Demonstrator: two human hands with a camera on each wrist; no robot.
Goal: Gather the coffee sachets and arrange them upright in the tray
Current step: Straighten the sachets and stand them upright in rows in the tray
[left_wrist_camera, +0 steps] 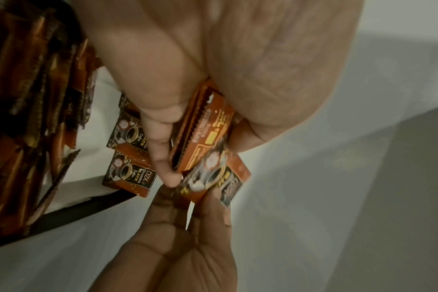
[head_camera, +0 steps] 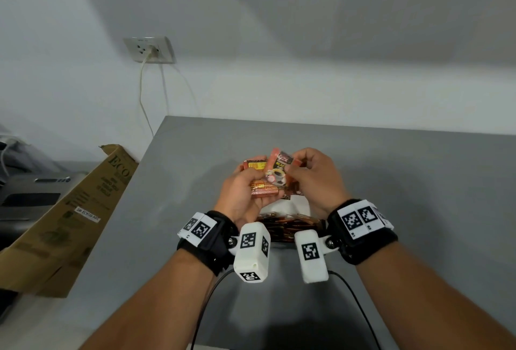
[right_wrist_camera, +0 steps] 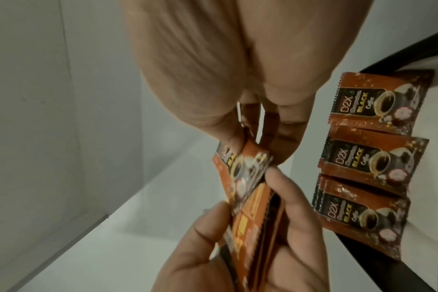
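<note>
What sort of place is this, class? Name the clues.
Probably a plain back room or office corner: a bare grey table against a blank wall, a wall socket with a plug in it, and a cardboard box beside a machine, perhaps a printer.

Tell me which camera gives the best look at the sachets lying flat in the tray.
The right wrist view: three flat sachets lie face up in the tray with labels readable. The left wrist view shows two, partly behind the left hand. In the head view both hands hide nearly all of them.
</note>
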